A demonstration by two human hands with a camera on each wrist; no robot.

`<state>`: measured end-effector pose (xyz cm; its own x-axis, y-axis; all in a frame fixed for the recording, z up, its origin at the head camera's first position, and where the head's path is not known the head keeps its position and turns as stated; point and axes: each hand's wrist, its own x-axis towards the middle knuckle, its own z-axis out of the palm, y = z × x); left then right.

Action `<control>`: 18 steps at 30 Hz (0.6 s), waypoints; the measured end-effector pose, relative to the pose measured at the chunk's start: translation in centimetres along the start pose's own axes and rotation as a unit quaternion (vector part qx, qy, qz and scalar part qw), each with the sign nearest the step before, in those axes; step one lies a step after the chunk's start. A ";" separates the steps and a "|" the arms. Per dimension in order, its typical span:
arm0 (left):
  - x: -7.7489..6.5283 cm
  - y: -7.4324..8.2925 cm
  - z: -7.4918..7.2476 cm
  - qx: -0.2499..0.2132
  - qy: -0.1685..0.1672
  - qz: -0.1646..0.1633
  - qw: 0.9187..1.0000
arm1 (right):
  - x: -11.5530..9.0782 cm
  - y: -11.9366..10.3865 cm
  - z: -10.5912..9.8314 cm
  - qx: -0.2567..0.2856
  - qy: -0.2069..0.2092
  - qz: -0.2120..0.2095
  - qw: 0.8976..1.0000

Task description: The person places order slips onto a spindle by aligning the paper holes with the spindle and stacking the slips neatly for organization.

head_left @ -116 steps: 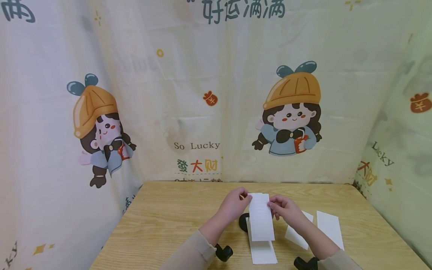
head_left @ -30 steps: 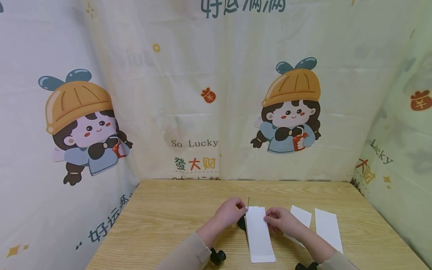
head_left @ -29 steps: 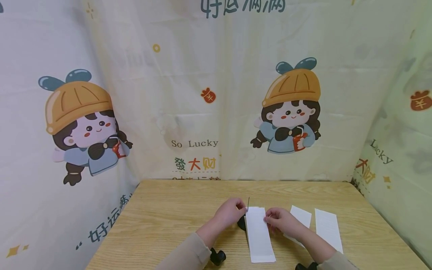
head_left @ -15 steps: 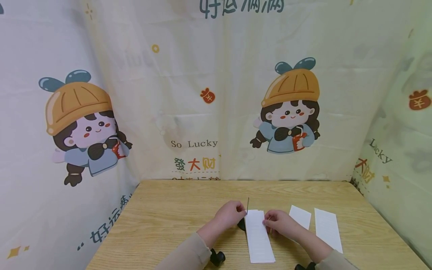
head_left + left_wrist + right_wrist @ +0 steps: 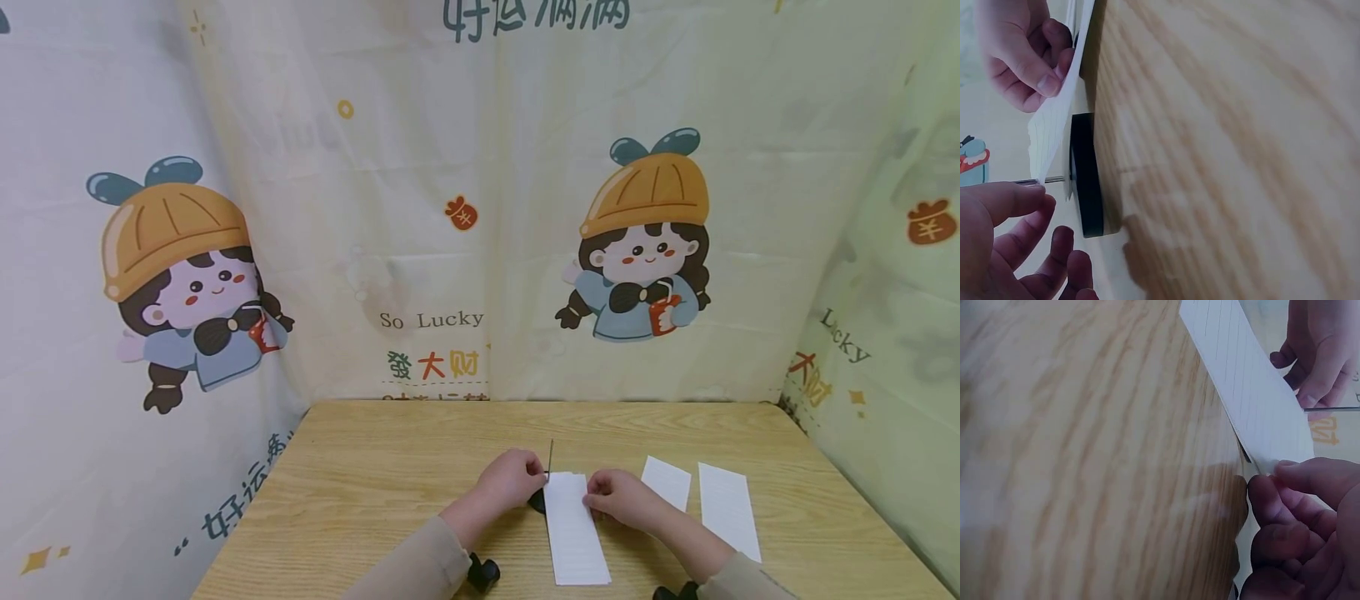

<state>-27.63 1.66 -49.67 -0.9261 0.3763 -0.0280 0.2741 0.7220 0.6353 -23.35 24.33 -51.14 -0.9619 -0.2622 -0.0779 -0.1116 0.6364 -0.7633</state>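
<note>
A lined white paper strip (image 5: 573,529) lies lengthwise on the wooden table (image 5: 375,500). Its far end sits over a black round base (image 5: 536,502), from which a thin metal spike (image 5: 551,457) stands up. My left hand (image 5: 538,477) pinches the strip's far left corner beside the spike. My right hand (image 5: 592,498) pinches the strip's right edge. In the left wrist view the strip (image 5: 1054,119) rests against the base (image 5: 1085,181), with the spike (image 5: 1038,181) jutting past it. The right wrist view has my thumb and fingers (image 5: 1291,487) on the strip (image 5: 1241,381).
Two more white strips (image 5: 666,483) (image 5: 723,508) lie on the table to the right of my right hand. Printed cartoon curtains (image 5: 450,208) close in the table at the back and both sides. Black wrist mounts (image 5: 483,572) show on my forearms.
The strip, held up off the table 3.9 s ago, has come down flat at the spike. Over the last second both hands and the strip shifted only slightly downward.
</note>
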 end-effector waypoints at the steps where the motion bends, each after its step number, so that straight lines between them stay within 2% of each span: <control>1: 0.1 -0.1 0.1 0.009 0.001 0.001 1.000 | 0.0 -0.1 0.0 -0.006 0.001 0.001 1.000; 6: 0.2 -0.3 0.4 0.039 0.004 0.006 0.999 | -0.2 -0.5 0.0 -0.025 0.004 0.001 1.000; 11: 0.1 -0.1 0.3 0.049 0.000 0.004 0.999 | -0.3 -0.7 0.0 -0.045 0.008 -0.006 0.999; 18: 0.0 0.2 0.2 0.062 -0.001 -0.001 0.998 | -0.3 -0.8 0.1 -0.058 0.004 0.021 0.998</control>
<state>-27.54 1.95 -49.68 -0.9261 0.3760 -0.0300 0.3029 0.7888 0.5348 -22.94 23.79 -50.59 -0.9683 -0.2279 -0.1021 -0.0992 0.7263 -0.6801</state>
